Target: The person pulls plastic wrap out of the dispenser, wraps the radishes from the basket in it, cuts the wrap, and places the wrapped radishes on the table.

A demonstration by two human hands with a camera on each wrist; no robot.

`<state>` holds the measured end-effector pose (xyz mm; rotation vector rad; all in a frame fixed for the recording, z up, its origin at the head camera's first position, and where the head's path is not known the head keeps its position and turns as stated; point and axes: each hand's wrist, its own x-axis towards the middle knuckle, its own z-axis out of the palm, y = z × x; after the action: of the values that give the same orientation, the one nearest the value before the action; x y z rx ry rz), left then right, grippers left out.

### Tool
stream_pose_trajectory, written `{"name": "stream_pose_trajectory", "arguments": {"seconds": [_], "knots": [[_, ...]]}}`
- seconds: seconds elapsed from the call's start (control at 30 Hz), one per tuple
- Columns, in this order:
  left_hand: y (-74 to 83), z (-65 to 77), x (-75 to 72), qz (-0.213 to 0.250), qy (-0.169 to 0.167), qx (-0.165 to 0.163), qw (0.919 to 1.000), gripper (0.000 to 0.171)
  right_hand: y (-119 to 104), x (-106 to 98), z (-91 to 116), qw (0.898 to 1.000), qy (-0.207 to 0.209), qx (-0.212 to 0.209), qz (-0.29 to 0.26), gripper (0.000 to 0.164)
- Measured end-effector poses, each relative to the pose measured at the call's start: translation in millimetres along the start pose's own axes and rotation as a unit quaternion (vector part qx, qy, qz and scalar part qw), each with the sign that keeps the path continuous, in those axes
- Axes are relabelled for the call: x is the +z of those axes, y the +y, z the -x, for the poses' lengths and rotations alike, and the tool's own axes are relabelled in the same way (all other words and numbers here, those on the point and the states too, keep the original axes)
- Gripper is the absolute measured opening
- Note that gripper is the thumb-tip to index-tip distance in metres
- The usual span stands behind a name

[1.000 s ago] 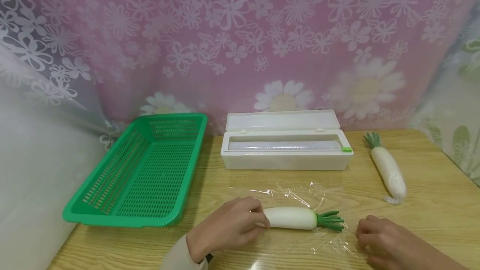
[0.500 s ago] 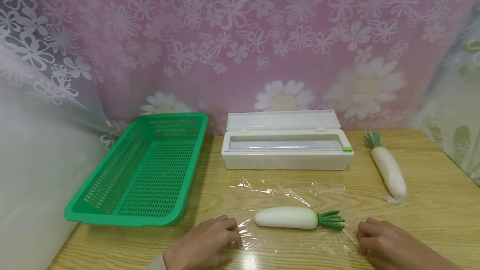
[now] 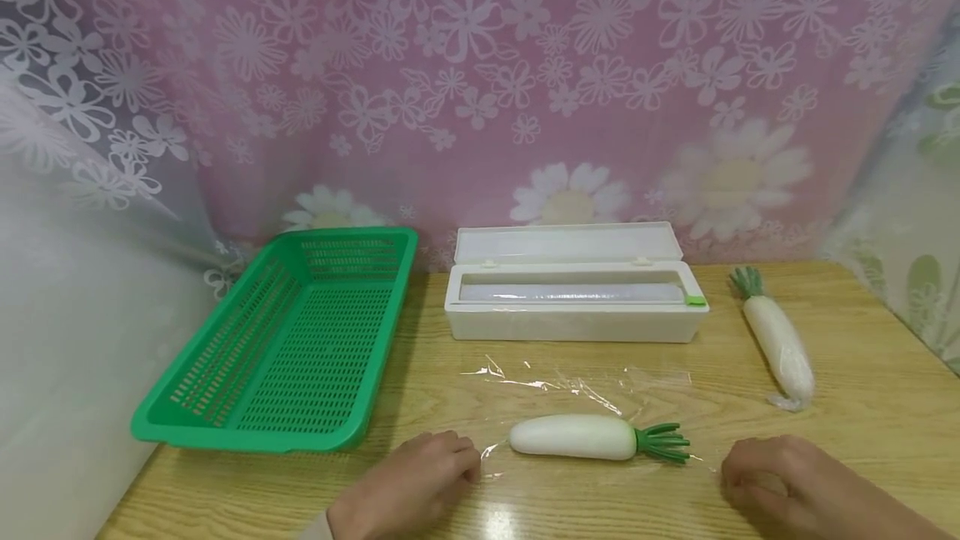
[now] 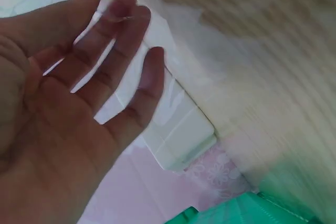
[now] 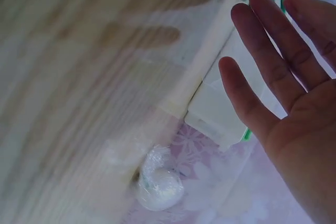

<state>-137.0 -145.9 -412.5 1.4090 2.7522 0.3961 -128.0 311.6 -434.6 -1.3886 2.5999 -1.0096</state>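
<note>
A white radish (image 3: 573, 437) with green stem stubs (image 3: 662, 442) lies on a sheet of clear plastic wrap (image 3: 592, 394) in the head view. My left hand (image 3: 420, 480) pinches the wrap's left edge, just beyond the radish's tip. A thin film line shows at those fingertips in the left wrist view, where the thumb meets the index finger. On the other side, my right hand (image 3: 787, 477) pinches the right edge past the stems, its index finger and thumb bent together. Creases in the wrap run from the radish's two ends toward both hands.
Behind the wrap stands a white dispenser box (image 3: 577, 325), lid raised, with a roll of film (image 3: 570, 292) inside. A green perforated basket (image 3: 315, 357) occupies the left. At the right lies another radish (image 3: 780, 344), wrapped in film. A floral curtain (image 3: 480, 107) hangs behind the wooden table (image 3: 862, 407).
My left hand has left the radish's tip, moved left and taken the wrap's left edge. My right hand has shifted slightly right, its fingers drawn together. The radish stays in place.
</note>
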Motion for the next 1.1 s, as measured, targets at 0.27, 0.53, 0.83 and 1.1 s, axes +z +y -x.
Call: {"name": "stream_pose_trajectory", "arguments": {"seconds": [0.27, 0.53, 0.83, 1.1], "knots": [[-18.4, -9.4, -13.4, 0.147, 0.048, 0.005, 0.9879, 0.012, 11, -11, -4, 0.997, 0.060, -0.041, -0.012, 0.050], [-29.9, -18.8, -14.6, 0.246, 0.028, -0.050, 0.9676, 0.011, 18, -21, -6, 0.997, 0.037, -0.012, -0.067, 0.043], [-32.0, -23.4, -8.1, 0.276, 0.045, -0.063, 0.9582, 0.011, 26, -22, -13, 0.993, 0.022, -0.001, -0.112, 0.036], [-35.4, -23.0, -5.8, 0.307, 0.073, -0.099, 0.9439, 0.015, 31, -23, -19, 0.990, 0.012, 0.014, -0.142, 0.032]]}}
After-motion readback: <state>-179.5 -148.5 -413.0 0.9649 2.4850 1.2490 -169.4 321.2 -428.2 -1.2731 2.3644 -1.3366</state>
